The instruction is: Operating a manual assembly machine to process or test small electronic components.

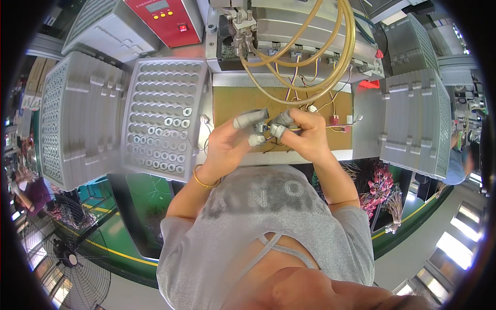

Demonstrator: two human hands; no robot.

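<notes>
My left hand (230, 138), with grey finger covers on the fingertips, pinches a small dark part (263, 127) with a shiny metal piece. Close against it, the covered thumb and finger of my right hand (308, 135) are pressed together on thin wires that run to this part. The exact kind of the part is too small to tell. Both hands are above a brown work board (232, 101). To the right of my right hand, a red connector (335, 120) on wires lies on the board, and a small white connector (312, 108) sits just above that hand.
On the left stands a grey tray (165, 64) holding several round metal parts, beside stacked trays (88, 113). More stacked trays (413, 121) are at the right. Yellowish hoses (345, 57) loop from the metal machine (289, 33) over the board. A red control box (168, 20) stands behind.
</notes>
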